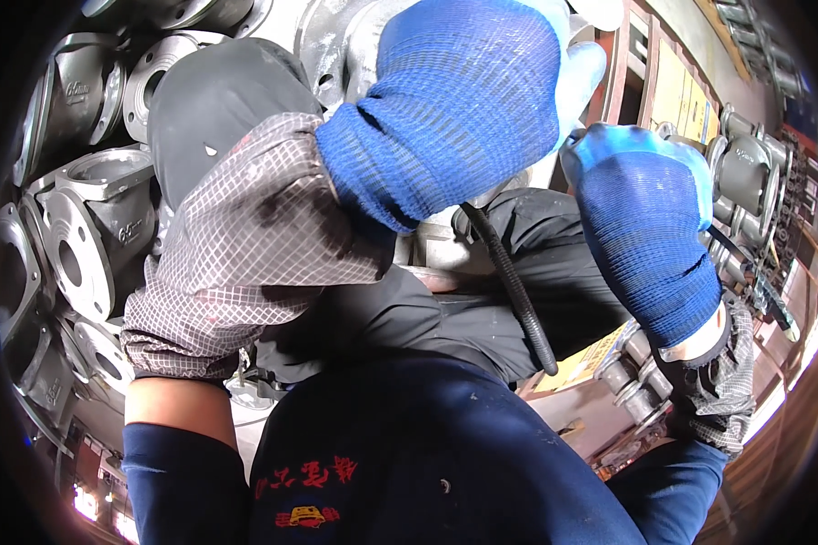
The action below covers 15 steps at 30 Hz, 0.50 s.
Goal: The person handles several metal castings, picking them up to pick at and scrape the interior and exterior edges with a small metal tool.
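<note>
My left hand (468,86), in a blue knitted glove with a pale coated palm, is close in front of me at the top. It looks closed, but its fingertips and anything in them are hidden. Behind it shows a grey flanged metal casting (327,54). My right hand (645,177), gloved the same way, makes a fist to the right and a little lower. What it grips is out of sight behind the knuckles. Between the hands, a black ribbed hose (513,291) slants down across my dark trousers.
Several grey flanged valve bodies (82,245) are stacked along the left. More castings (745,173) stand on the right, beyond my right hand. A yellow panel (682,95) in a reddish-brown frame is at the upper right. Further flanged parts (636,381) lie below my right forearm.
</note>
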{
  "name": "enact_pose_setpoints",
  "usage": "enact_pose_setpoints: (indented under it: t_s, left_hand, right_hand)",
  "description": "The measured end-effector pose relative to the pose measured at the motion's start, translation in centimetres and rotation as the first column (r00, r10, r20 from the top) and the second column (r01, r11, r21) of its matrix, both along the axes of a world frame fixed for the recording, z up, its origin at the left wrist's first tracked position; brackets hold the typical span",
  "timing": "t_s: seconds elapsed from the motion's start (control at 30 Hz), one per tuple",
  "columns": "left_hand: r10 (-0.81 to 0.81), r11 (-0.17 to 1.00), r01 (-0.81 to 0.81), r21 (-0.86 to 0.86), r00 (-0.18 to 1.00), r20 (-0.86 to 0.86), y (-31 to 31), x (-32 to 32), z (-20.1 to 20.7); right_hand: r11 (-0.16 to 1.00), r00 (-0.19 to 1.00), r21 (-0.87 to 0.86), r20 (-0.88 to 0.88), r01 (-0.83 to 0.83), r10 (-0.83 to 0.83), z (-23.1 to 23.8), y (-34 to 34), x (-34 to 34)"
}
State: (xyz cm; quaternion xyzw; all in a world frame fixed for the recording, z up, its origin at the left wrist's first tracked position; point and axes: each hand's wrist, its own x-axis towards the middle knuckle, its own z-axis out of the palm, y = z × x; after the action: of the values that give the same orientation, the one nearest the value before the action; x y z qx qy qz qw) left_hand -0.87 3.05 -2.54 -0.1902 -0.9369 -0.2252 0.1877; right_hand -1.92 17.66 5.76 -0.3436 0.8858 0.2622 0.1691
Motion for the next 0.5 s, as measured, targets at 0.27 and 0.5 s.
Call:
enact_pose_setpoints:
  t_s: [0.27,0.5]
  left_hand:
    - [-0.003,0.99,-0.025,0.136,0.98,0.2,0.0,-0.5,2.3]
    - [-0.034,0.987,-0.016,0.16,0.952,0.303,-0.1,-1.4,2.7]
  right_hand:
    - [0.983,0.999,-0.18,0.016,0.037,-0.034,-1.2,1.1,0.8]
    - [0.97,0.995,-0.243,-0.097,-0.005,-0.02,-1.1,1.3,0.4]
